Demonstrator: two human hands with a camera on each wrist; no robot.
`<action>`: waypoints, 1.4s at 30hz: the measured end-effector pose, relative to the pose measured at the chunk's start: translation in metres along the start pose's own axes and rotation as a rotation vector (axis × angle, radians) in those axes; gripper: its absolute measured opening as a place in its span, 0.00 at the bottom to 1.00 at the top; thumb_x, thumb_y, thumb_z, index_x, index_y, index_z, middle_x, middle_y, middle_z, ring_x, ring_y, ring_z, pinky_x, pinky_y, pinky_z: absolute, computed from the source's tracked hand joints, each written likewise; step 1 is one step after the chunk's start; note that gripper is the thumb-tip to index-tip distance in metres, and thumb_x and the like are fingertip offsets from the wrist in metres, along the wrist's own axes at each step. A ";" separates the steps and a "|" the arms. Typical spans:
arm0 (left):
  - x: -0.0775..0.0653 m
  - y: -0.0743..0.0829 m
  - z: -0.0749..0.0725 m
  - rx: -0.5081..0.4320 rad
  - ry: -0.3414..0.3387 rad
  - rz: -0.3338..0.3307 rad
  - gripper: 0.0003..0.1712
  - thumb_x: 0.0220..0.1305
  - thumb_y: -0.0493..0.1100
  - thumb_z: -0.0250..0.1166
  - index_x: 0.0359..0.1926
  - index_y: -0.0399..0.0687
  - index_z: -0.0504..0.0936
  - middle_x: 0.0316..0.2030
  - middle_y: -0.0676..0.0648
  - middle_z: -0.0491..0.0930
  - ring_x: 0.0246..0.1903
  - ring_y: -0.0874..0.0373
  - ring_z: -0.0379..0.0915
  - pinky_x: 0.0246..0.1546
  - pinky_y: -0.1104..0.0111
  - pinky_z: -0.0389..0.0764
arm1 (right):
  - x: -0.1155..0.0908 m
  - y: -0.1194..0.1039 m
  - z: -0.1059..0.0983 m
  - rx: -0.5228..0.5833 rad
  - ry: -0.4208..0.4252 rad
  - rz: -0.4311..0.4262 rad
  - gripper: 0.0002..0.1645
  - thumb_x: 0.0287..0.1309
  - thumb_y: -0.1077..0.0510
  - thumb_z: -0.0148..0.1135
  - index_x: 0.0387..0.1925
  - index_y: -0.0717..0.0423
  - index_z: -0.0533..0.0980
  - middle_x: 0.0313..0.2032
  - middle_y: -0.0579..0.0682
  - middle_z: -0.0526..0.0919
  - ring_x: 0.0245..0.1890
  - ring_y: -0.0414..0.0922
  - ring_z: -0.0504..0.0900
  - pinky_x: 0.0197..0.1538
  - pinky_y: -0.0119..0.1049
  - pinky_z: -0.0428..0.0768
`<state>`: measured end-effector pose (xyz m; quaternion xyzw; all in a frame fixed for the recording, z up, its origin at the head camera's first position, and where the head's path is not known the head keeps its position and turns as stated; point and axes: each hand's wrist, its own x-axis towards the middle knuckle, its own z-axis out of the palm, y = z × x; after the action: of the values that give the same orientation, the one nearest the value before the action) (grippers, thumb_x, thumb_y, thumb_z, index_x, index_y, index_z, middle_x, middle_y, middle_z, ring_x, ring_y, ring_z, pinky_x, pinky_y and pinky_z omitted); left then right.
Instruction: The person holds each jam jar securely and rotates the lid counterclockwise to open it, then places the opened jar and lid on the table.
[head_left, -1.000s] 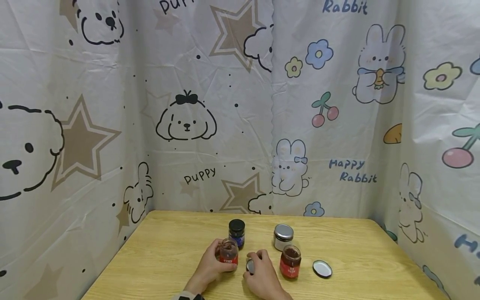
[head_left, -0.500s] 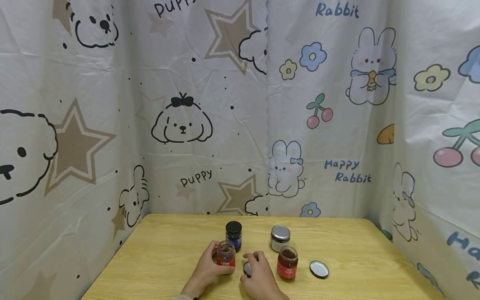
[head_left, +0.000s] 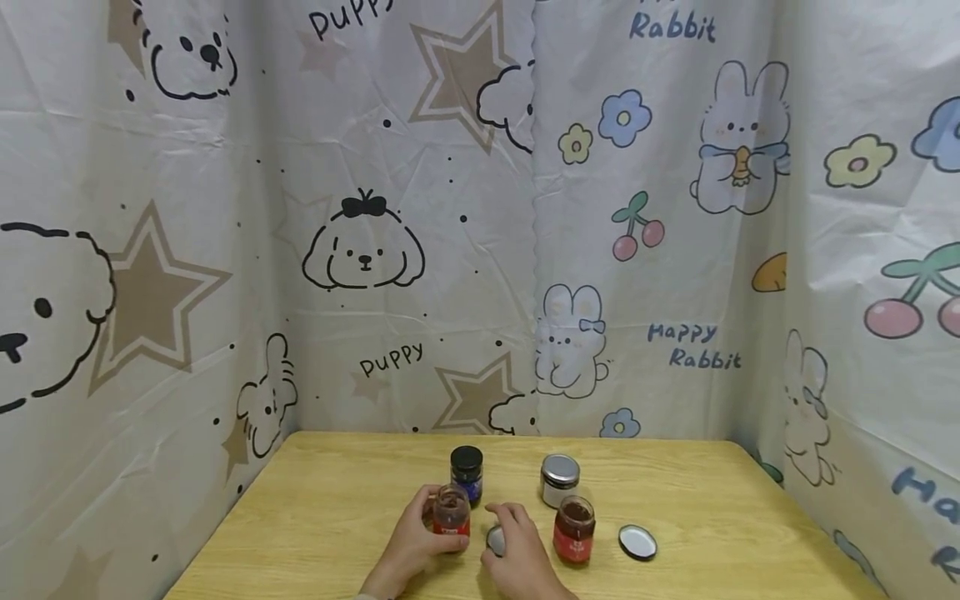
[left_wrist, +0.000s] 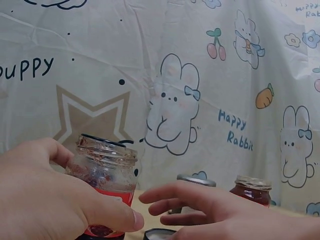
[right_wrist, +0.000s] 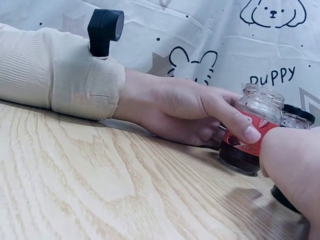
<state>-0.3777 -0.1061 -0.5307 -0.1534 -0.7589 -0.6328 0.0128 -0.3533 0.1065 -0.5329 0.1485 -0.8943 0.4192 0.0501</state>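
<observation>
My left hand (head_left: 408, 537) grips an open glass jam jar (head_left: 452, 510) with a red label, its thumb across the front. The jar stands upright on the table, smeared inside, with dark contents low down, as the right wrist view shows. Just right of it, a jar lid (head_left: 495, 540) lies on the table, partly covered by my right hand (head_left: 519, 554). In the left wrist view the right hand's fingers (left_wrist: 167, 192) reach loosely above the lid (left_wrist: 159, 234), holding nothing.
Behind the held jar stands a black-capped jar (head_left: 467, 475) with a blue label. A silver-lidded jar (head_left: 560, 481) is farther right, behind a second open red-labelled jar (head_left: 574, 531). Another lid (head_left: 637, 542) lies white side up. Patterned curtains (head_left: 420, 250) surround the wooden table (head_left: 337, 475).
The lid by my right hand, tilted at first, now lies flat, and the fingers have loosened from it. My left hand still holds the jam jar. The head view has shifted slightly.
</observation>
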 end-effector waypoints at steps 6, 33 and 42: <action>0.000 0.002 -0.003 -0.009 0.004 0.003 0.42 0.52 0.39 0.83 0.66 0.42 0.72 0.51 0.45 0.81 0.51 0.51 0.76 0.53 0.54 0.77 | -0.003 -0.005 -0.005 0.009 0.036 -0.061 0.38 0.55 0.61 0.67 0.68 0.57 0.71 0.62 0.57 0.70 0.63 0.61 0.71 0.56 0.62 0.75; 0.016 0.052 -0.015 0.025 0.144 0.236 0.38 0.57 0.39 0.79 0.67 0.43 0.73 0.62 0.39 0.77 0.66 0.38 0.67 0.67 0.34 0.58 | -0.014 -0.052 -0.068 -0.070 0.176 -0.279 0.36 0.59 0.62 0.67 0.69 0.50 0.71 0.63 0.55 0.71 0.60 0.57 0.75 0.56 0.62 0.76; 0.043 0.086 0.009 0.201 0.135 0.288 0.44 0.55 0.47 0.81 0.69 0.45 0.72 0.66 0.38 0.73 0.67 0.38 0.65 0.65 0.36 0.64 | -0.008 -0.050 -0.114 -0.144 0.306 -0.259 0.35 0.61 0.62 0.70 0.69 0.55 0.71 0.62 0.56 0.72 0.61 0.60 0.74 0.60 0.62 0.74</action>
<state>-0.3954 -0.0754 -0.4409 -0.2158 -0.7860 -0.5541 0.1693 -0.3341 0.1651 -0.4240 0.1929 -0.8773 0.3620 0.2493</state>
